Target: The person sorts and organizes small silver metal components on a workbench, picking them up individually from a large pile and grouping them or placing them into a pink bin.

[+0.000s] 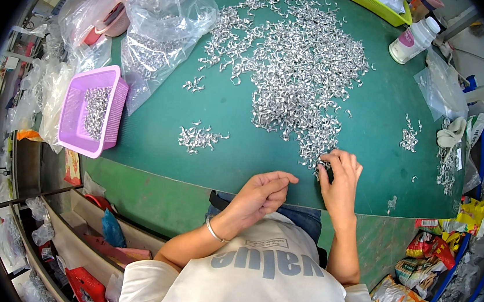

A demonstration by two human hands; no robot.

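A large heap of small, shiny, curved metal pieces (311,70) covers the middle of the green table. My right hand (341,181) reaches to the near tip of this heap, thumb and forefinger nearly together around one of the small pieces. My left hand (261,196) hovers at the table's near edge with its fingers curled in and the forefinger pointing right; anything inside it is hidden. To its upper left lies a small pile of the same pieces (199,138), and a smaller cluster (193,84) sits farther back.
At the left edge stands a purple basket (111,121) partly filled with metal pieces. Behind it lie clear plastic bags (164,56). A white bottle (414,40) and a yellow-green tray (378,8) are at the far right. Another small pile (410,138) lies at the right.
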